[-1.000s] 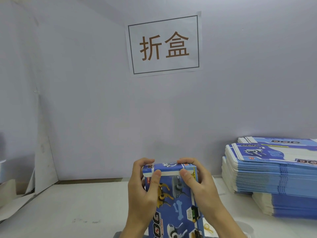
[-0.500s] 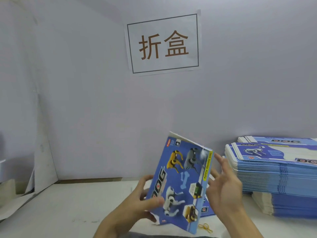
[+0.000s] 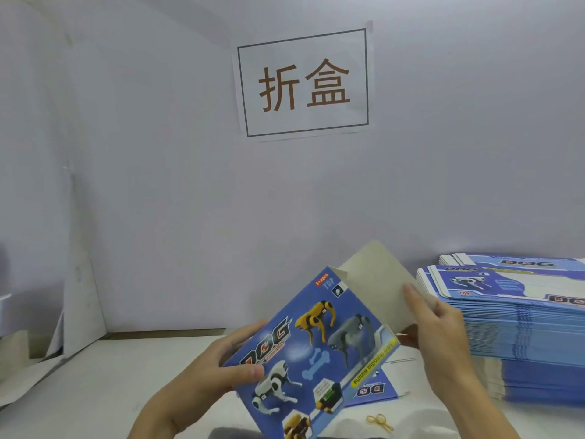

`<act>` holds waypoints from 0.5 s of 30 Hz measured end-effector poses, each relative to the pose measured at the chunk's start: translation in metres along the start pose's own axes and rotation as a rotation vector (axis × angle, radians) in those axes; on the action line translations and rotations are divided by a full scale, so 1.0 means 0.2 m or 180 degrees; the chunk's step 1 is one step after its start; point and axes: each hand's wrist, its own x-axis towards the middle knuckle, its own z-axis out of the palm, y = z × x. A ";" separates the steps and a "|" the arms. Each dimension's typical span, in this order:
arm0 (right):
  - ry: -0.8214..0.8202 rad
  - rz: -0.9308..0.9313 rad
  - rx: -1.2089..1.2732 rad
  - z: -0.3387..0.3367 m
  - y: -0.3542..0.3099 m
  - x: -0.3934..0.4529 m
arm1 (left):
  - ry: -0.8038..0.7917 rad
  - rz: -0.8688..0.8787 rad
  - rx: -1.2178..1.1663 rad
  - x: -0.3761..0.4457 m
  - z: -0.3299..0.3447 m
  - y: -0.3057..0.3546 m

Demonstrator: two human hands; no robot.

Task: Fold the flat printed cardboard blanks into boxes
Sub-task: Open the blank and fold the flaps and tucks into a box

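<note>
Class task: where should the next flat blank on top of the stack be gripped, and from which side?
Pinch the top blank at its near-left edge, coming from the left: that edge overhangs the stack beside the right hand, so fingers could probably slip under.

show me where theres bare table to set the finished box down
Bare table lies left of the left hand, toward the wall. The right side is crowded: the stack of blanks, a loose blank and rubber bands.
</note>
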 end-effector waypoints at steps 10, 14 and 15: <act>0.0486 0.1439 0.1209 -0.03 0.22 -0.04 | 0.0265 -0.0885 -0.0701 0.00 0.01 -0.01; 0.0510 0.1857 0.1423 -0.04 0.27 -0.08 | 0.0958 -0.0158 -0.0786 0.00 0.03 0.07; 0.0469 0.1874 0.1269 -0.04 0.27 -0.08 | 0.1352 0.0334 -0.1159 0.01 -0.01 0.09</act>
